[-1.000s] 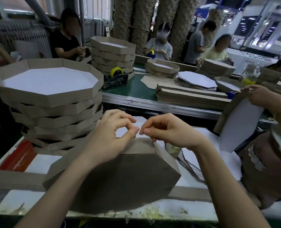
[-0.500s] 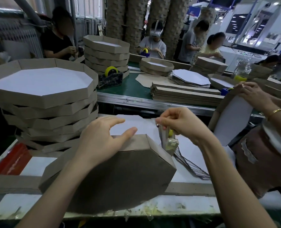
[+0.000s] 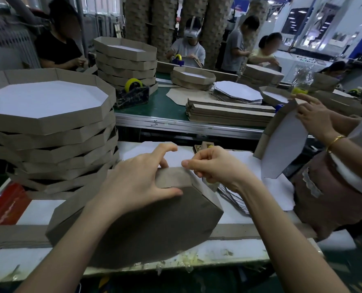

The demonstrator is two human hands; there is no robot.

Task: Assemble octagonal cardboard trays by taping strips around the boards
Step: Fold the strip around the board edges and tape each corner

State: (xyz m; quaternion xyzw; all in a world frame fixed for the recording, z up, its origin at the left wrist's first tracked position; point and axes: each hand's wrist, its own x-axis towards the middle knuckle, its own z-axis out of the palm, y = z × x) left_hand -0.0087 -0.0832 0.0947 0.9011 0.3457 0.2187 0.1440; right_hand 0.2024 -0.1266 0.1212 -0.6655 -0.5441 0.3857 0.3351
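An octagonal cardboard tray (image 3: 154, 225) stands on edge on the white table, its brown back facing me. A brown cardboard strip (image 3: 171, 176) is folded round its top and right sides. My left hand (image 3: 133, 182) grips the top edge, thumb on the back face and fingers curled over the rim. My right hand (image 3: 216, 166) is at the strip's upper right corner, with thumb and forefinger pinching a piece of clear tape that barely shows. A small tape dispenser (image 3: 205, 145) peeks out behind my right hand.
A tall stack of finished trays (image 3: 48, 127) stands at the left. Flat octagonal boards (image 3: 235, 195) lie right of my tray, and a long cardboard strip (image 3: 12, 235) lies along the front. At the right a person's hand (image 3: 313, 117) holds another tray. The green conveyor (image 3: 161, 111) carries strips and trays.
My right hand came back from the dispenser, where it pulled off tape, to the tray's top corner. My left hand shifted its grip along the top edge.
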